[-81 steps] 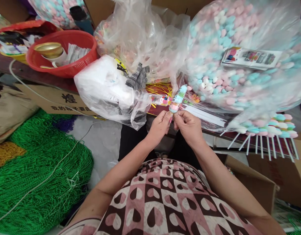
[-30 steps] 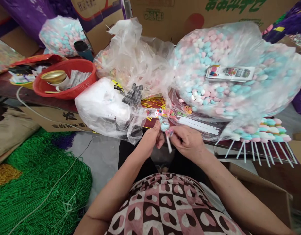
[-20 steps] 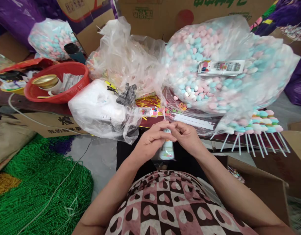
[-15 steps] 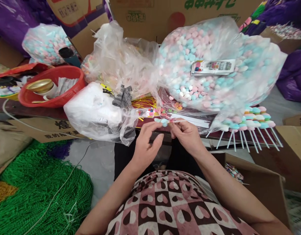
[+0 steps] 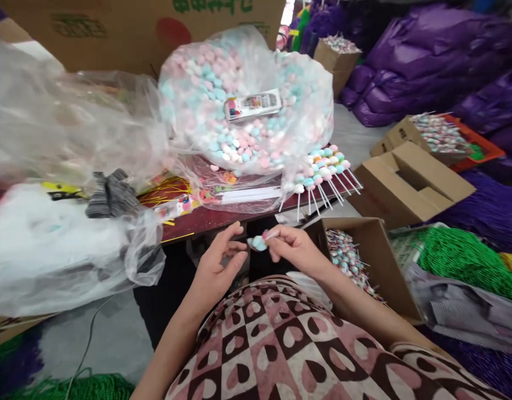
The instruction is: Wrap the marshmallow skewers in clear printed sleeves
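Note:
My right hand (image 5: 292,249) pinches the stick of a wrapped pastel marshmallow lollipop (image 5: 258,242), held sideways just below the table edge. Beside the candy end, my left hand (image 5: 219,264) has its fingers spread and holds nothing. Below my right wrist stands an open cardboard box (image 5: 376,244) with several wrapped lollipops (image 5: 346,260) inside. Unwrapped marshmallow sticks (image 5: 320,172) lie in a row at the edge of the dark red table (image 5: 205,219).
A big clear bag of pink, blue and white marshmallows (image 5: 243,105) sits on the table with a card (image 5: 252,105) on top. Crumpled clear bags (image 5: 64,222) fill the left. More cardboard boxes (image 5: 409,183), purple sacks (image 5: 426,61) and green string (image 5: 460,255) lie to the right.
My head has turned right, bringing the box of lollipops into view. My left hand has let go of the lollipop and opened; my right hand still holds it, lower and nearer the box.

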Demonstrator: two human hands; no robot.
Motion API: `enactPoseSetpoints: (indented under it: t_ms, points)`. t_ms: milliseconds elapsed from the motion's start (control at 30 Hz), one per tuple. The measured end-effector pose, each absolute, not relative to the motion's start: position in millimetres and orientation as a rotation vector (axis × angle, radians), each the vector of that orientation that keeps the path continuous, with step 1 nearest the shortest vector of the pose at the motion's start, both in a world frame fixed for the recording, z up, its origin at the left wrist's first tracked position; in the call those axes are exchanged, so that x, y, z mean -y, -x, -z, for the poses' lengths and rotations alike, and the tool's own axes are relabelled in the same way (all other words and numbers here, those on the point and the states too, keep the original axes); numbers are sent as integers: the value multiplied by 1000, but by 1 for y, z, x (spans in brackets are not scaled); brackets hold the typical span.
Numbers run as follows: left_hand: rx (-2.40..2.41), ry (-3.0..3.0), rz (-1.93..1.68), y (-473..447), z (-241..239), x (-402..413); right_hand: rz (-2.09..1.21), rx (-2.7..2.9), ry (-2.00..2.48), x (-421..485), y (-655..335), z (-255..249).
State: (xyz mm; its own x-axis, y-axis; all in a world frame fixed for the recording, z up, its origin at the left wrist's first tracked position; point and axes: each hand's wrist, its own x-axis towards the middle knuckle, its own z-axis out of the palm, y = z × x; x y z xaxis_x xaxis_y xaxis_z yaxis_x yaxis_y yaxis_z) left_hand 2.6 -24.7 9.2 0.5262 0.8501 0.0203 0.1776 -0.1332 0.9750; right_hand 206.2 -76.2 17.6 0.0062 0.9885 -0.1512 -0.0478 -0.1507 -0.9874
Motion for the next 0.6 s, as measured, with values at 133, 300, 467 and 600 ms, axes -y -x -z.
enactPoseSetpoints:
  t_ms: [133,300,467,600]
  points:
    - [-975,-1441,-849,-4,-1,15,-1146,936,1564,124,-280,-5]
    - [-1051,-1251,-947,-7,2,3,-809,851,2120,178,-375,32]
    - [-1052,-1222,-928,-12,4,6,-386,751,2506,188,-414,82]
    - [-1088,-1189,-951,-8,4,7,-481,879,2497,177,-398,104]
